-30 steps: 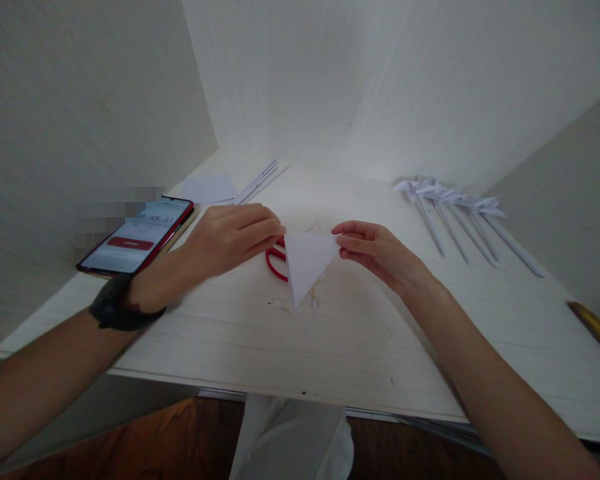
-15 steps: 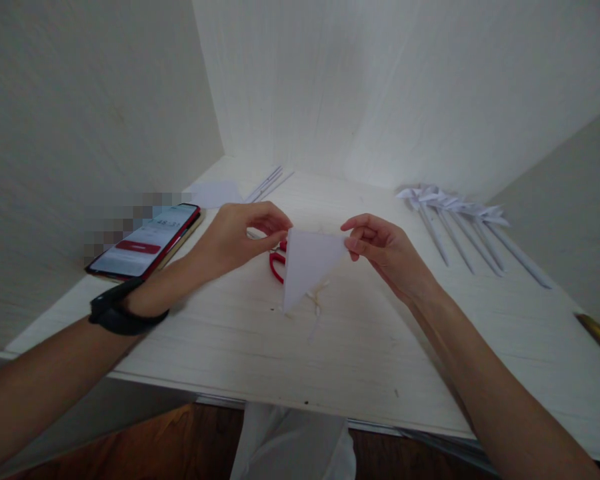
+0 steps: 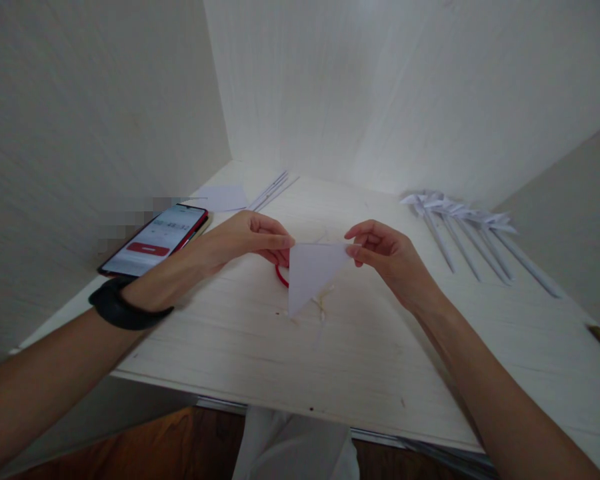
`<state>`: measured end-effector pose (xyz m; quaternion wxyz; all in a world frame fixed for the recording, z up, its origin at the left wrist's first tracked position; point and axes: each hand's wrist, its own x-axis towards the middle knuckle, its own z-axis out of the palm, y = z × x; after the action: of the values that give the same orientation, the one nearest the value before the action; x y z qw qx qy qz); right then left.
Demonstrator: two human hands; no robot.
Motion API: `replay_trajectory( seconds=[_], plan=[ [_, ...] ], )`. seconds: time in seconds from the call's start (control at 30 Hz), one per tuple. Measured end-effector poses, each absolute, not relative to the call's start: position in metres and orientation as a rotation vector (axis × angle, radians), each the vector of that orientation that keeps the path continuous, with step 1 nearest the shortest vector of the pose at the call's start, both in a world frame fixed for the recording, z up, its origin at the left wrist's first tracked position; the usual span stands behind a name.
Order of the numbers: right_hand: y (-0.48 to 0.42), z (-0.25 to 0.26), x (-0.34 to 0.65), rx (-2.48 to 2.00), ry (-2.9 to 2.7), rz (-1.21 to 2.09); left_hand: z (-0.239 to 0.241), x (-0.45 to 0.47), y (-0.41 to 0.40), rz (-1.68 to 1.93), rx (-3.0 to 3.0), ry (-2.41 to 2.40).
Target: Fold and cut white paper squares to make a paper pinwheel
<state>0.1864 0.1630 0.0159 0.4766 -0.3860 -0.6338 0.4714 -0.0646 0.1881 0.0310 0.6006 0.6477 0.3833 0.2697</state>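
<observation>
A white paper triangle [image 3: 313,273] hangs between my two hands, one point facing down toward me. My left hand [image 3: 257,240] pinches its upper left corner between thumb and fingers. The upper right corner is held in the thumb and fingertips of my right hand [image 3: 383,257]. Behind the paper and my left hand, a red scissor handle [image 3: 281,277] partly shows; the rest of the scissors is hidden. A few cotton swabs [image 3: 323,303] lie on the table just beyond the paper's slanted edge.
On the left lies a phone [image 3: 155,240] with a timer showing. Paper sheets [image 3: 223,197] and thin paper sticks [image 3: 270,191] rest at the back left. Several paper pinwheels [image 3: 460,213] on rolled sticks lie at the right. Walls enclose the table [image 3: 350,367].
My left hand has closed onto the triangle's upper left corner, its thumb now pressed along the top edge. Less of the red scissor handle shows. The view has shifted slightly.
</observation>
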Motion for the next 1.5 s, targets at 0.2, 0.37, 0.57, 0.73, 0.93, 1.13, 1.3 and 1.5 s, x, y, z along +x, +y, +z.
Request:
replay_trajectory(
  seconds=[0.2, 0.37, 0.57, 0.73, 0.93, 1.13, 1.3, 1.5],
  plan=[
    [0.162, 0.017, 0.185, -0.941, -1.539, 1.138, 0.031, -0.064, 0.189, 0.597, 1.494, 0.947],
    [0.159, 0.020, 0.183, -0.965, -1.550, 1.109, 0.030, -0.064, 0.188, 0.605, 1.495, 0.946],
    [0.157, 0.021, 0.182, -0.954, -1.590, 1.066, 0.029, -0.063, 0.188, 0.601, 1.540, 0.972],
    [0.158, 0.018, 0.181, -0.932, -1.620, 1.075, 0.025, -0.064, 0.190, 0.611, 1.630, 0.933],
    [0.157, 0.021, 0.179, -1.017, -1.638, 1.227, 0.033, -0.056, 0.184, 0.610, 1.611, 0.991],
    [0.152, 0.021, 0.174, -1.135, -1.713, 1.372, 0.035, -0.050, 0.178, 0.611, 1.559, 0.982],
    [0.153, 0.018, 0.174, -1.106, -1.666, 1.299, 0.030, -0.052, 0.179, 0.553, 1.474, 0.934],
    [0.152, 0.015, 0.172, -1.028, -1.679, 1.120, 0.019, -0.048, 0.175, 0.413, 1.533, 0.790]
  ],
)
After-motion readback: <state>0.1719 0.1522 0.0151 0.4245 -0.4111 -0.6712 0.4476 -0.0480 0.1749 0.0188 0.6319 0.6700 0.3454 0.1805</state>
